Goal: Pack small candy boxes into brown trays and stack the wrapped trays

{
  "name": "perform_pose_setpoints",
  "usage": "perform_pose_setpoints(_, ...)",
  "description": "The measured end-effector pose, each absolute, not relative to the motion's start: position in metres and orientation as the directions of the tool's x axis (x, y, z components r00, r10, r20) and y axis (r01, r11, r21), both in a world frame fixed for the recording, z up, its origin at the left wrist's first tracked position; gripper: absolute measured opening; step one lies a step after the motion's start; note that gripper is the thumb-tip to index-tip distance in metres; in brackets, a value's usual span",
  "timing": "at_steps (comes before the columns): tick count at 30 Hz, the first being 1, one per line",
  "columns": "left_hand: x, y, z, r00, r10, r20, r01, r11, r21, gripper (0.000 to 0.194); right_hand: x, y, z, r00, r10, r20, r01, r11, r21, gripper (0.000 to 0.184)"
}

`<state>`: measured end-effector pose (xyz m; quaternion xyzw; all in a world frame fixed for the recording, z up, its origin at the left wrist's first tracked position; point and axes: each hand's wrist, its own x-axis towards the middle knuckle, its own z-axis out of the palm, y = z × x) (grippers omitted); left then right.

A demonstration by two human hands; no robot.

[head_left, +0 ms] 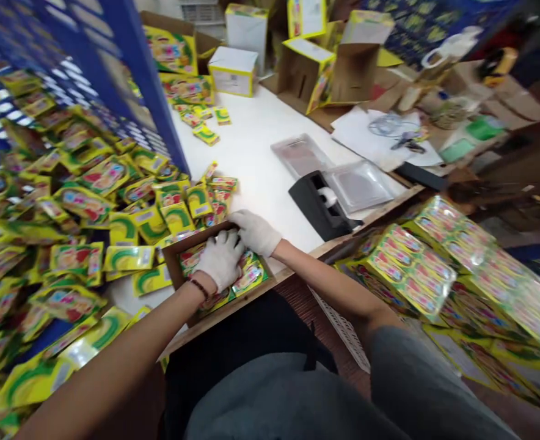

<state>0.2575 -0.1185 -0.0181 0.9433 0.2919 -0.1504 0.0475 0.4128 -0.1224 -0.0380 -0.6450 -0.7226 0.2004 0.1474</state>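
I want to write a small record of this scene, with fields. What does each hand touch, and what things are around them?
Left hand: white glove, dark bracelet at wrist, on the sachets in the box
Right hand: white glove, at the box's far rim
Box: brown cardboard box holding yellow sachets
Left side: heap of loose sachets
Table: white table
Nearby: black tape dispenser, clear plastic trays
Right side: shrink-wrapped packs
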Motion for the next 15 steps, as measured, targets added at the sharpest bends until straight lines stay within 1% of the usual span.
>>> perform_pose_setpoints(2,0.257,-0.119,-0.022,0.777,0.538,-0.327,0.577,-0.816,0.030,0.057,0.406,-0.123,-0.042,-0.112,0.992,-0.051,0.815,0.062,-0.576,0.054)
perform_pose_setpoints(3,0.256,-0.119,-0.025,0.773,0.536,-0.340,0.581,-0.812,0.042,0.058,0.406,-0.124,-0.042,-0.100,0.993,-0.063,0.802,0.043,-0.596,0.056)
perform_pose_setpoints(5,0.256,-0.122,-0.026,0.768,0.527,-0.364,0.583,-0.810,0.058,0.063,0.408,-0.125,-0.040,-0.085,0.993,-0.088,0.807,0.017,-0.590,0.055)
perform_pose_setpoints(7,0.256,-0.124,-0.024,0.771,0.515,-0.375,0.581,-0.810,0.081,0.068,0.412,-0.124,-0.033,-0.064,0.991,-0.116,0.825,-0.013,-0.565,0.046)
perform_pose_setpoints(9,0.253,-0.123,-0.015,0.787,0.493,-0.371,0.576,-0.802,0.156,0.063,0.414,-0.116,-0.023,-0.008,0.990,-0.140,0.846,-0.068,-0.528,0.035)
perform_pose_setpoints(10,0.249,-0.121,-0.009,0.795,0.497,-0.348,0.583,-0.785,0.209,0.056,0.415,-0.109,-0.018,0.031,0.989,-0.143,0.856,-0.100,-0.507,0.034)
perform_pose_setpoints(12,0.237,-0.110,0.006,0.777,0.579,-0.248,0.630,-0.717,0.298,0.036,0.414,-0.090,-0.008,0.100,0.987,-0.123,0.873,-0.146,-0.465,0.037)
perform_pose_setpoints(13,0.229,-0.102,0.013,0.729,0.662,-0.175,0.678,-0.664,0.317,0.031,0.412,-0.079,-0.005,0.115,0.987,-0.111,0.883,-0.152,-0.445,0.039)
perform_pose_setpoints(15,0.210,-0.080,0.024,0.538,0.842,-0.035,0.808,-0.503,0.307,0.032,0.405,-0.054,-0.002,0.105,0.986,-0.131,0.902,-0.149,-0.405,0.042)
